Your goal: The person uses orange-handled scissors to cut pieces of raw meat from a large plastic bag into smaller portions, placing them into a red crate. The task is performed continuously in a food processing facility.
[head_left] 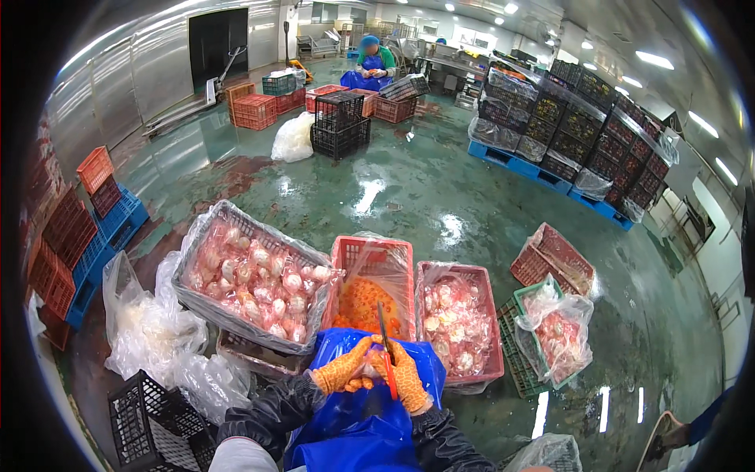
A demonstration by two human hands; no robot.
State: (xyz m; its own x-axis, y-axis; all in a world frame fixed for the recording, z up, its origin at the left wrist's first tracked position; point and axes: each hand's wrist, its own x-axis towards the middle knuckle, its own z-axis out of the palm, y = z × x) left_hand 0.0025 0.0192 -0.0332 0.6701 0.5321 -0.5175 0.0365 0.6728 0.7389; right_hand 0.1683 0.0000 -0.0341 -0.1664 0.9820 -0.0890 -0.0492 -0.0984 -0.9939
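My left hand (344,371), in an orange patterned glove, closes around a small pale bundle (370,366) that looks wrapped in clear plastic. Against it, my right hand (408,379), gloved alike, grips red-handled scissors (392,377) with the dark blades pointing up and away. Both hands are above my blue apron (346,433). Just beyond them stands a red crate (373,245), lined with clear film and holding many orange, yolk-like balls (366,301). To its left, a grey crate (206,303) is heaped with plastic-wrapped whitish-pink balls (255,275); similar ones (460,315) fill a pink-red crate (497,346) at right.
Crumpled clear plastic (153,330) and a black crate (138,425) lie at left. A green crate (523,370) with bagged goods is at right. Stacked crates (574,118) stand on blue pallets (535,169). Another person (370,63) sits far back. The green floor (377,197) looks wet.
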